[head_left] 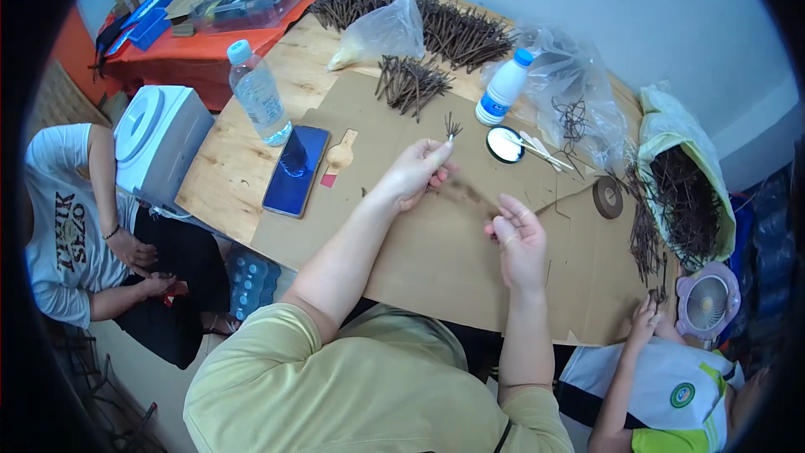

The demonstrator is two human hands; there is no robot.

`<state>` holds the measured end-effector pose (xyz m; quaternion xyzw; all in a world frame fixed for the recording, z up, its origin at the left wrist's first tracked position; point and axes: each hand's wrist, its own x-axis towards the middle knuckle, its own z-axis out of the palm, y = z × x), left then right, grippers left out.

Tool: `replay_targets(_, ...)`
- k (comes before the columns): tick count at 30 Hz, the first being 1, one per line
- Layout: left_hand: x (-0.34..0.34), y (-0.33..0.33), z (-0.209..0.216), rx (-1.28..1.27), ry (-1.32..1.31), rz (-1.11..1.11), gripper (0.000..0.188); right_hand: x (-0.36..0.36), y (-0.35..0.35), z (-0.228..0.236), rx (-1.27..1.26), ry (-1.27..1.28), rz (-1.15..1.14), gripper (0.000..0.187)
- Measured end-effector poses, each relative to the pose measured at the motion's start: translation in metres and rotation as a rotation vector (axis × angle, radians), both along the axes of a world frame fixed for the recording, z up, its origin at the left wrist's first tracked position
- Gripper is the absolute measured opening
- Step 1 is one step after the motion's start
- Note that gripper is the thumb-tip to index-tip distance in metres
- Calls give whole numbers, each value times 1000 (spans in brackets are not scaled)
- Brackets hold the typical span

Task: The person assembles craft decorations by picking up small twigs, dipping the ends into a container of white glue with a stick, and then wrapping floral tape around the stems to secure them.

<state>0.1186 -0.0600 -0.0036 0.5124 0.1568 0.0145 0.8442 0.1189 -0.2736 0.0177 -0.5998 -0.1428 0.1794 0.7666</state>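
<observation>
Between the fingertips of my left hand (419,174) is a small bundle of dark thin twigs (453,127), pointing up, with a whitish bit at its base. My right hand (518,243) is pinched closed, lower and to the right over the cardboard. A motion-blurred strip of brown tape (470,195) spans the gap between both hands. Behind my right hand, a brown tape roll (608,197) lies on the cardboard, its loose end running toward that hand. Beyond the hands sits a loose pile of dark twigs (412,84).
A cardboard sheet (436,260) covers the wooden table. Around it are a phone (296,172), a water bottle (258,96), a white bottle (505,88), a black-rimmed dish of white paste (505,144) and a twig-filled sack (688,193). People sit at left and right.
</observation>
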Motion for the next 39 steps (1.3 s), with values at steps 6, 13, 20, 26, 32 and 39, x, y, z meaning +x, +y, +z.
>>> replay_targets(6, -5, -23, 1, -403, -40, -273, 38, 1, -9, 5, 185, -27, -169, 33)
replay_targets(13, -11, -53, -2, -128, -145, -198, 29, -1, -6, -9, 175, -34, -213, 34)
replay_targets(20, -9, -49, -7, -123, -102, -15, 15, -3, -17, -12, 21, 12, -137, 38)
replay_targets(26, -13, -48, 3, 57, -74, -43, 16, 10, -45, 2, -446, -48, 210, 47)
replay_targets(32, -14, -54, 6, 127, -152, -162, 18, 42, -6, 5, -304, 14, 226, 37)
replay_targets(39, -10, -41, 0, 195, -76, -134, 22, 53, 3, -13, -231, 132, 250, 18)
